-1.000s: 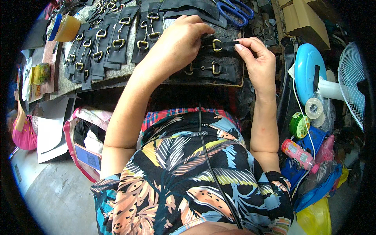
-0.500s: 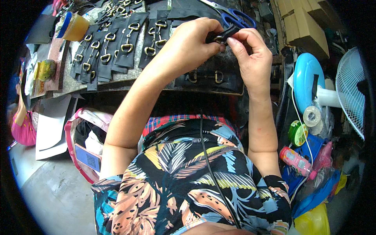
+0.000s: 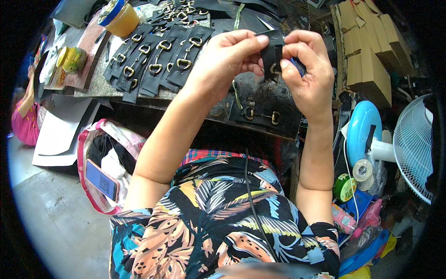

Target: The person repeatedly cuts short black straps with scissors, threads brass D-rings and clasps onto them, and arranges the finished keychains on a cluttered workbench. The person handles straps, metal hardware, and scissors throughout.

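Observation:
A short black strap [image 3: 271,53] hangs upright over the table between my two hands, with part of a brass-coloured metal ring showing near its lower end. My left hand [image 3: 232,56] pinches its upper left side, thumb in front near the top edge. Bent around the right edge are the fingers of my right hand [image 3: 309,69], closed on the strap; their tips are partly hidden. Scissors [image 3: 264,22] lie behind the strap, only a blade and a bit of blue handle visible. Nearer me, a black strap with a brass horsebit [image 3: 261,116] lies at the table's front edge.
Several finished-looking black straps with horsebits [image 3: 158,63] overlap on the left of the table. Beyond them are a jar of amber stuff [image 3: 121,21] and a smaller yellow jar [image 3: 72,59]. Cardboard boxes [image 3: 369,69] and a white fan [image 3: 413,144] stand to the right.
The strap has turned from lying folded and slanted between my fingertips to hanging upright with its flat face showing. My left thumb has moved to its top. The whole view has shifted slightly.

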`<state>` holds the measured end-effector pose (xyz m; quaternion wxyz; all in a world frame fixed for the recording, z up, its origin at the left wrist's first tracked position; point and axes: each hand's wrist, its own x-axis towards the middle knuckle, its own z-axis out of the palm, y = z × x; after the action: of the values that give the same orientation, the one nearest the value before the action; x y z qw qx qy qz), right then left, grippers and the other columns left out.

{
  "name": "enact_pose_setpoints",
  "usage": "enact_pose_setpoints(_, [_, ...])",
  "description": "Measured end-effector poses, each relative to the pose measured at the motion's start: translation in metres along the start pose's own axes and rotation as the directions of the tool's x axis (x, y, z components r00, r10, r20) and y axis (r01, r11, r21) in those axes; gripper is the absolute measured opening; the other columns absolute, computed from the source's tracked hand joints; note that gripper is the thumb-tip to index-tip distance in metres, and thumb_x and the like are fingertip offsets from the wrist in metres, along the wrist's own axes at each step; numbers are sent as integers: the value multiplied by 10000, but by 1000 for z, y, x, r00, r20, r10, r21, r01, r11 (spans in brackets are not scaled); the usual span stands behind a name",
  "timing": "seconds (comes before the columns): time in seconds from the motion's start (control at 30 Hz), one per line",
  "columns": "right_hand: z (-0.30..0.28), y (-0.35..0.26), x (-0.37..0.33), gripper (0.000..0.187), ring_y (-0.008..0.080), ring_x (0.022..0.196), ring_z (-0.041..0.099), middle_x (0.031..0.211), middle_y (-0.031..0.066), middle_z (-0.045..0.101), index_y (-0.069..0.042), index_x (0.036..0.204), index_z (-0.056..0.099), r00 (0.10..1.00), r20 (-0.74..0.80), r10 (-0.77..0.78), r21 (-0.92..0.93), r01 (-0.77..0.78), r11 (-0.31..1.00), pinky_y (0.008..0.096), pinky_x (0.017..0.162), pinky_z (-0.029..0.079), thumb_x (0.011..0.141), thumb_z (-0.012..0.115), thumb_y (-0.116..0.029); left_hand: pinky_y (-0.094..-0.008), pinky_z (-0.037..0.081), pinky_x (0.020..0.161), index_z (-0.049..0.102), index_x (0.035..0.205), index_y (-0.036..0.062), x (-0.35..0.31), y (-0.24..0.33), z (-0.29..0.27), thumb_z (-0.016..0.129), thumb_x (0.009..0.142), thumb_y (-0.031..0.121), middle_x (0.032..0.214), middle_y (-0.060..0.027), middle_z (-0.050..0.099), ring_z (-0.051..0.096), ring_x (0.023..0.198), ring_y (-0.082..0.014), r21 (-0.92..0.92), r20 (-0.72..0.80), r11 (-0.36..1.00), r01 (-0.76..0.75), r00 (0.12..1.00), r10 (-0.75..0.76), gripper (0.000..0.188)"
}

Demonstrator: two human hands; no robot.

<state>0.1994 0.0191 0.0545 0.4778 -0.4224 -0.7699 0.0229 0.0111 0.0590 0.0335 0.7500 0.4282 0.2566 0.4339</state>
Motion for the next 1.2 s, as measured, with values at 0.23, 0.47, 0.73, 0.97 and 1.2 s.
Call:
enact_pose_setpoints(0.23, [18, -8, -16, 106, 275, 850, 637, 992, 85, 614, -46, 848, 664, 999, 23, 30, -153, -26, 988, 397, 773, 529, 746, 679, -70, -305, 642, 775, 664, 1115, -26, -28, -4, -10, 727, 936, 77, 1003, -109, 725, 745, 835, -193, 82, 0, 996, -22, 1000, 22, 216])
enact_pose_setpoints(0.47, [28, -13, -21, 149, 287, 859, 626, 987, 70, 614, -68, 862, 648, 993, 68, -95, -266, 109, 958, 416, 768, 508, 787, 754, -141, -302, 645, 779, 666, 1114, -30, -40, -1, -16, 718, 947, 103, 997, -87, 714, 734, 859, -171, 135, -6, 991, 16, 1000, -16, 220])
enact_pose_setpoints(0.73, [27, -12, -41, 229, 162, 836, 638, 907, 74, 675, -13, 1026, 690, 907, 213, 363, 336, -417, 845, 287, 782, 510, 897, 788, -175, -319, 627, 769, 688, 1124, -23, -46, -9, -14, 717, 959, 142, 989, -82, 726, 727, 858, -154, 186, -2, 981, -59, 998, 60, 235])
enact_pose_setpoints(0.97, [13, -9, -40, 172, 61, 861, 612, 916, -9, 704, 2, 1048, 719, 788, 420, 450, 493, -614, 616, 232, 794, 499, 940, 750, -129, -290, 622, 729, 692, 1119, -19, -46, -5, -19, 727, 959, 166, 887, -35, 701, 685, 731, -104, 219, -29, 975, 41, 999, -35, 247])
enact_pose_setpoints(1.2, [12, -12, -40, 206, 63, 863, 633, 940, 10, 722, 7, 1061, 728, 745, 489, 454, 547, -667, 505, 238, 800, 518, 932, 764, -149, -261, 604, 688, 688, 1065, -14, -43, -6, -19, 732, 938, 133, 854, -17, 693, 669, 684, -77, 226, 43, 973, 52, 997, -63, 199])
